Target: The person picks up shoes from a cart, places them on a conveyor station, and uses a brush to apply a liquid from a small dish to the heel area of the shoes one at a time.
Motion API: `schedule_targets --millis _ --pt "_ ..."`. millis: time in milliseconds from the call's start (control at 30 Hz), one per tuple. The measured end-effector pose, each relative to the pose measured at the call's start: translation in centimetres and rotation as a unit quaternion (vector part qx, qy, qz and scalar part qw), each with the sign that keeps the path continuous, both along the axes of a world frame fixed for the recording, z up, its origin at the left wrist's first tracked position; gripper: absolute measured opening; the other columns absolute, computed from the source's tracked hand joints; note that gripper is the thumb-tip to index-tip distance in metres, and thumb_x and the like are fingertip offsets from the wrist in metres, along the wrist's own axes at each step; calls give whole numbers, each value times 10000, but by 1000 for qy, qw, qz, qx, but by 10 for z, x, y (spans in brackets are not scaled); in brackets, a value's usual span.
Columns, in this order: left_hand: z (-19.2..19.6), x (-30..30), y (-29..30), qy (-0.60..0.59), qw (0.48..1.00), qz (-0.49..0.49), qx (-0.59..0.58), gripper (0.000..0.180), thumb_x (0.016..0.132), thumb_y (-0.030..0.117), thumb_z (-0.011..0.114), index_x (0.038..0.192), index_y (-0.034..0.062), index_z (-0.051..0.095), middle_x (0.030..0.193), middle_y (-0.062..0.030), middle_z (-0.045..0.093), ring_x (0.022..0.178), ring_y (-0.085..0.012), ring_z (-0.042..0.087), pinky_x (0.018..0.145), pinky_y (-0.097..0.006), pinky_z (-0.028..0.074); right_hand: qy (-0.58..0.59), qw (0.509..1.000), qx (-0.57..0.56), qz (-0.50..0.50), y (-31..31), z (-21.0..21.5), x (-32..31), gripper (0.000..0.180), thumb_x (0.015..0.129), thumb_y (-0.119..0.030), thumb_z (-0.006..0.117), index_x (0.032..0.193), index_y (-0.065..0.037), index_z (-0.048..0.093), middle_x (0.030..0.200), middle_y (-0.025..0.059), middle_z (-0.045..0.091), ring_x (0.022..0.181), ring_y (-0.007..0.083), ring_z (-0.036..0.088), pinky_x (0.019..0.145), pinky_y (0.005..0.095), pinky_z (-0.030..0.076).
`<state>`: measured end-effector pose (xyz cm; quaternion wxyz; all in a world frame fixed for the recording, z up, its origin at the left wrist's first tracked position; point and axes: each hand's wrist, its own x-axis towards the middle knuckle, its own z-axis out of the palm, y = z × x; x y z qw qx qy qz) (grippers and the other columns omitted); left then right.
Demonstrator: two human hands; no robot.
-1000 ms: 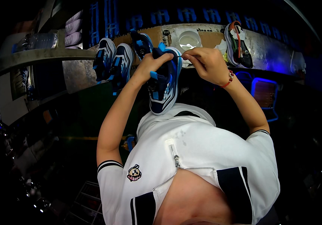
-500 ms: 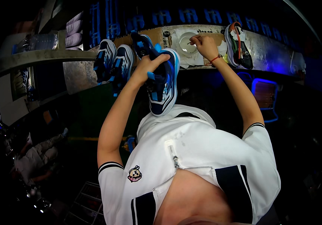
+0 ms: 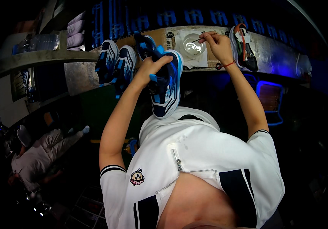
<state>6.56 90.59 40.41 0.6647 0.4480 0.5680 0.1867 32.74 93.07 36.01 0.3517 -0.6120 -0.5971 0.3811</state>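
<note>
My left hand point(image 3: 152, 68) is closed around the heel opening of a navy, white and light-blue sneaker point(image 3: 167, 87). The shoe's toe points down toward my lap. In my right hand point(image 3: 218, 45) is a thin stick point(image 3: 201, 39), pinched between the fingers; whether its tip has bristles is too small to tell. The stick's tip is over a round white bowl point(image 3: 191, 49) holding shiny liquid. White paper point(image 3: 200, 62) lies under the bowl. Left of my left hand, matching sneakers point(image 3: 123, 65) stand on the bench, with another point(image 3: 144, 44) just behind it.
A black, grey and orange shoe point(image 3: 244, 47) sits on the bench point(image 3: 267, 57) right of my right hand. Blue-lit shoe parts point(image 3: 192, 16) line the back. Pale shoes point(image 3: 76, 30) are stacked at far left. A blue-framed stool point(image 3: 269, 101) stands at right; another person point(image 3: 38, 160) is at left.
My right hand has moved right and slightly back with the stick, uncovering more of the bowl. My left hand and its sneaker stay still. The person at left has shifted toward the right.
</note>
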Motion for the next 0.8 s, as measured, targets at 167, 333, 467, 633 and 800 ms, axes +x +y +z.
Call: schedule_targets --millis 167,333,467,633,800 --pt "6 6 1 -9 1000 -4 0 370 781 392 669 833 27 676 775 -45 650 712 -121 601 692 -243 460 153 982 93 63 -27 49 -24 225 900 -191 586 870 -10 715 803 27 709 558 66 561 512 216 412" --pt "11 11 2 5 1000 -12 -7 376 781 392 671 842 22 681 784 -42 655 712 -120 602 690 -237 458 60 988 78 121 -31 57 -33 216 924 -145 557 940 31 680 811 95 701 709 129 655 639 237 495" --pt "12 11 0 5 1000 -17 10 382 782 394 670 861 20 684 795 -42 658 720 -122 603 693 -240 457 3 987 63 151 -30 63 -33 201 926 -119 555 968 44 663 822 120 701 749 154 679 676 238 520" --pt "9 10 1 2 1000 -23 11 388 785 398 667 883 24 687 804 -44 660 734 -122 606 701 -245 458 -24 981 102 160 -31 65 -36 174 910 -106 565 948 31 665 810 115 702 741 178 689 631 240 517" --pt "5 8 1 9 1000 -22 4 394 788 404 663 893 25 688 804 -42 661 735 -121 609 703 -241 459 -64 976 124 167 -42 76 -38 154 884 -111 581 905 11 673 768 113 690 683 211 680 579 265 510"
